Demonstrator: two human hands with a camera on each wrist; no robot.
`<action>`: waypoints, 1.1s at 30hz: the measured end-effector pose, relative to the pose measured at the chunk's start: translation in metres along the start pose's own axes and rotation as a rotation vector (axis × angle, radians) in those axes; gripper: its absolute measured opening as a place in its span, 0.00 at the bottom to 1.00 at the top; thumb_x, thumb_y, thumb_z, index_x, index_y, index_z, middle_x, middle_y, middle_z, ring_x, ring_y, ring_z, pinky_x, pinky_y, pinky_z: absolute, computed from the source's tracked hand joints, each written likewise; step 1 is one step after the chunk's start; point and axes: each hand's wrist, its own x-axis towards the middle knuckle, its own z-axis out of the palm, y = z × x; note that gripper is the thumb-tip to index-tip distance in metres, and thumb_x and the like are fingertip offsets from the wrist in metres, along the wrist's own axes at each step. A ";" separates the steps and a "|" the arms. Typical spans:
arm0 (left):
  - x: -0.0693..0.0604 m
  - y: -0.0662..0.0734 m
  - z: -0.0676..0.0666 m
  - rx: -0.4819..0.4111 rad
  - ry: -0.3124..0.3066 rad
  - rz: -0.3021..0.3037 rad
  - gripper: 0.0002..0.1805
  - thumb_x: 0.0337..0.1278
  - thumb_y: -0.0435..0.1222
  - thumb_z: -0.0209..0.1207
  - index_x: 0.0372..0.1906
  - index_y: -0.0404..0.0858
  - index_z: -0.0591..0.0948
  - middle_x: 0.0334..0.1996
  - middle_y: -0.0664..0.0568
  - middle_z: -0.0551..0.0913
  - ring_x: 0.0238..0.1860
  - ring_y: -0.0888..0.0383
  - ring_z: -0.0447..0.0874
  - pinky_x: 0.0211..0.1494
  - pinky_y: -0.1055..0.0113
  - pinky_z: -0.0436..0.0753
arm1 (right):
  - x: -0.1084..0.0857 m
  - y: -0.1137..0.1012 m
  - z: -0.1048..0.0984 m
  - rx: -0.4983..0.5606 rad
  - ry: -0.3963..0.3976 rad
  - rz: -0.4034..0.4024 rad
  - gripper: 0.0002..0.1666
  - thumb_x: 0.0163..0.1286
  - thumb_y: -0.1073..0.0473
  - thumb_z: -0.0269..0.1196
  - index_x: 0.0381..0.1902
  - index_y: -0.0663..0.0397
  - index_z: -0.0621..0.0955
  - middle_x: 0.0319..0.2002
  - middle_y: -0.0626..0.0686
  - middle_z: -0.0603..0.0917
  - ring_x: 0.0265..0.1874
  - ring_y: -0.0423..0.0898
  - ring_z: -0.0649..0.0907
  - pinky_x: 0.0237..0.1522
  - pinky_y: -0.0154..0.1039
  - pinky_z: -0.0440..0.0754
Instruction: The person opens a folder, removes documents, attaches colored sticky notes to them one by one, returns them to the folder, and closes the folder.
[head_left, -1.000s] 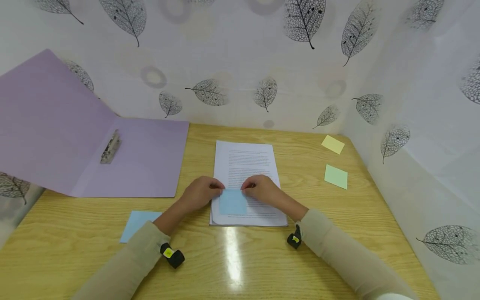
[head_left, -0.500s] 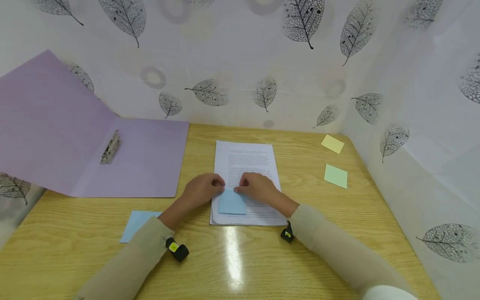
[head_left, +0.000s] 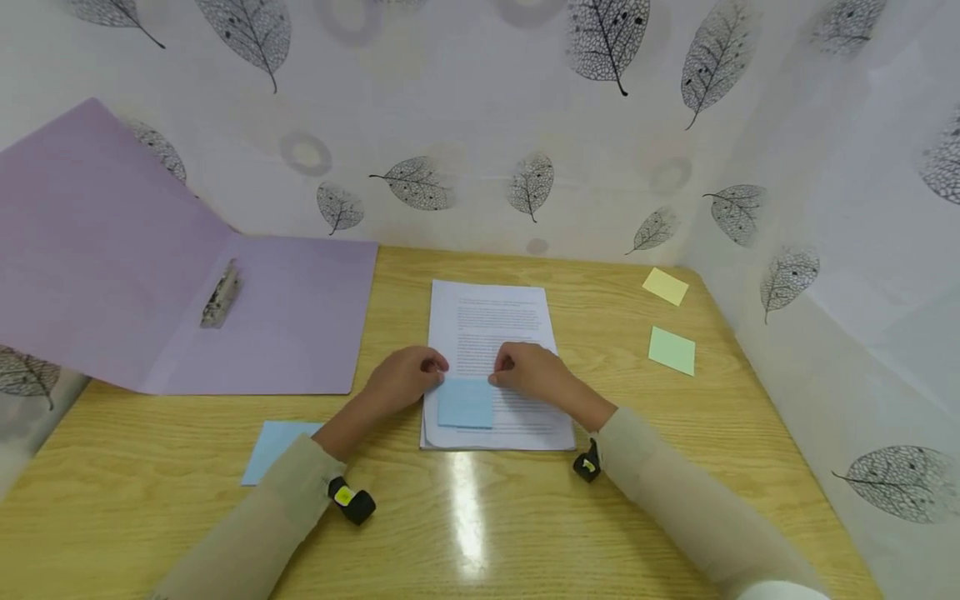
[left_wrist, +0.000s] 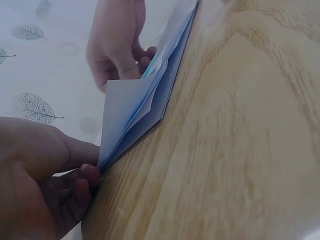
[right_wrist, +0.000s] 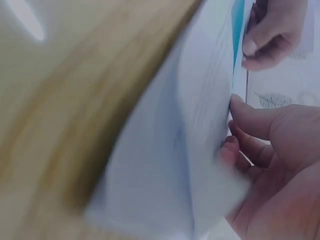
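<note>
A light blue sticky note (head_left: 465, 404) lies flat on the lower left part of a stack of printed sheets (head_left: 491, 317). My left hand (head_left: 401, 379) holds the note's upper left corner between thumb and curled fingers. At the upper right corner my right hand (head_left: 532, 371) does the same, thumb tip against the edge. Whether the fingertips are under the note is hidden. In the left wrist view the stack's sheets (left_wrist: 130, 107) fan slightly apart near my left hand (left_wrist: 45, 175). The right wrist view has blurred sheets (right_wrist: 170, 130) beside my right hand (right_wrist: 280, 145).
An open purple folder (head_left: 300, 317) with a metal clip (head_left: 221, 296) stands at the left. Another blue paper (head_left: 273, 450) lies partly under the left sleeve. Yellow (head_left: 665, 286) and green notes (head_left: 672, 350) lie at the right of the wooden table (head_left: 600, 308). A leaf-patterned cloth hangs behind.
My right hand slid left along the note's top edge, then back right to its corner. My left hand shifted very little, and the note stayed in place.
</note>
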 end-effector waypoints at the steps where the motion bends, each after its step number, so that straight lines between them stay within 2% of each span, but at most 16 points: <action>1: -0.001 0.000 0.000 -0.002 0.002 0.005 0.09 0.68 0.38 0.60 0.48 0.43 0.86 0.37 0.54 0.83 0.39 0.56 0.77 0.44 0.61 0.76 | -0.002 0.004 -0.003 -0.004 -0.002 0.004 0.10 0.68 0.50 0.69 0.39 0.49 0.82 0.35 0.47 0.83 0.32 0.44 0.79 0.38 0.40 0.75; 4: -0.002 -0.002 -0.001 -0.008 0.010 0.003 0.11 0.66 0.37 0.61 0.50 0.42 0.86 0.39 0.53 0.84 0.41 0.56 0.78 0.47 0.60 0.77 | -0.008 0.017 -0.010 -0.060 0.011 0.022 0.15 0.68 0.50 0.69 0.48 0.50 0.83 0.41 0.51 0.82 0.36 0.46 0.79 0.39 0.43 0.77; 8: -0.003 -0.003 -0.002 0.009 0.025 0.012 0.15 0.66 0.37 0.62 0.55 0.41 0.85 0.46 0.50 0.83 0.46 0.54 0.78 0.51 0.57 0.78 | -0.019 0.032 -0.018 -0.175 0.043 0.045 0.26 0.65 0.48 0.71 0.59 0.51 0.82 0.56 0.57 0.78 0.45 0.51 0.82 0.41 0.48 0.82; 11: -0.002 -0.004 -0.004 0.032 0.045 0.038 0.17 0.67 0.38 0.62 0.59 0.41 0.83 0.56 0.47 0.80 0.56 0.51 0.77 0.59 0.53 0.77 | -0.025 0.039 -0.021 -0.220 0.048 0.037 0.30 0.65 0.47 0.71 0.62 0.51 0.80 0.63 0.60 0.75 0.53 0.56 0.82 0.45 0.52 0.83; 16: 0.001 -0.007 -0.007 0.066 0.053 0.097 0.20 0.68 0.38 0.61 0.62 0.40 0.81 0.68 0.44 0.72 0.72 0.45 0.68 0.72 0.46 0.70 | -0.030 0.043 -0.022 -0.227 0.046 0.002 0.31 0.66 0.47 0.70 0.63 0.53 0.80 0.66 0.61 0.74 0.59 0.59 0.80 0.50 0.56 0.83; 19: 0.001 -0.009 -0.008 0.064 0.042 0.125 0.21 0.69 0.38 0.61 0.63 0.38 0.80 0.70 0.44 0.71 0.74 0.43 0.66 0.73 0.45 0.68 | -0.034 0.044 -0.025 -0.189 0.047 0.009 0.29 0.69 0.46 0.67 0.64 0.53 0.79 0.67 0.61 0.73 0.61 0.59 0.79 0.53 0.58 0.81; 22: 0.000 -0.011 -0.008 0.055 0.037 0.141 0.21 0.69 0.38 0.60 0.63 0.36 0.80 0.71 0.43 0.70 0.74 0.42 0.64 0.74 0.44 0.67 | -0.039 0.056 -0.034 -0.116 0.081 0.018 0.27 0.74 0.45 0.62 0.64 0.54 0.79 0.68 0.60 0.73 0.59 0.58 0.80 0.53 0.57 0.80; 25: 0.000 -0.011 -0.008 0.044 0.037 0.148 0.21 0.70 0.38 0.60 0.64 0.36 0.79 0.71 0.43 0.70 0.75 0.42 0.63 0.74 0.44 0.66 | -0.042 0.082 -0.052 -0.038 0.143 0.045 0.28 0.77 0.44 0.57 0.66 0.54 0.76 0.69 0.60 0.72 0.57 0.57 0.80 0.52 0.58 0.79; 28: 0.001 -0.013 -0.008 0.034 0.035 0.148 0.22 0.70 0.38 0.60 0.64 0.36 0.79 0.72 0.43 0.69 0.75 0.42 0.62 0.75 0.45 0.66 | -0.047 0.117 -0.075 0.023 0.188 0.092 0.30 0.78 0.44 0.56 0.69 0.56 0.73 0.71 0.63 0.69 0.61 0.62 0.76 0.55 0.62 0.77; 30: 0.002 -0.014 -0.008 0.025 0.031 0.149 0.22 0.70 0.38 0.60 0.64 0.36 0.79 0.72 0.43 0.69 0.75 0.42 0.62 0.75 0.45 0.66 | -0.051 0.143 -0.088 0.041 0.204 0.117 0.32 0.78 0.45 0.56 0.71 0.57 0.70 0.72 0.65 0.67 0.65 0.65 0.72 0.59 0.65 0.74; 33: 0.004 -0.016 -0.008 -0.002 0.026 0.148 0.21 0.70 0.38 0.61 0.64 0.36 0.79 0.72 0.43 0.68 0.76 0.42 0.62 0.76 0.45 0.65 | -0.060 0.180 -0.103 0.061 0.184 0.164 0.36 0.79 0.44 0.55 0.74 0.60 0.65 0.74 0.69 0.63 0.68 0.71 0.67 0.62 0.69 0.70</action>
